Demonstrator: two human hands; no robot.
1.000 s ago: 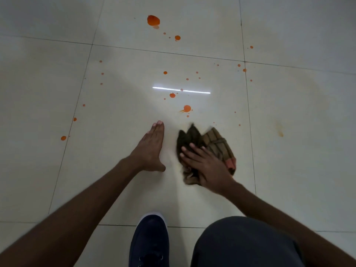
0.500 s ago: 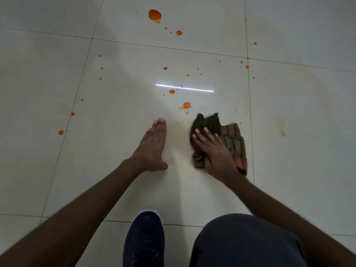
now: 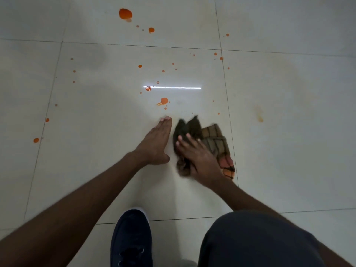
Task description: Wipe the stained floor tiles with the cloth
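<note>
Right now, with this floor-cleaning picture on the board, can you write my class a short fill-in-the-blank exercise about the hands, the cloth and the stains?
1. The right hand presses down on the ____.
2. The left hand lies flat on the bare tile, holding ____.
3. The splashes on the floor are ____ in colour.
4. The shoe at the bottom of the picture is dark ____.

Missing words: cloth; nothing; orange; blue.

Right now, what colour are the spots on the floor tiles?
The spots are orange, clearest in the head view.
</note>
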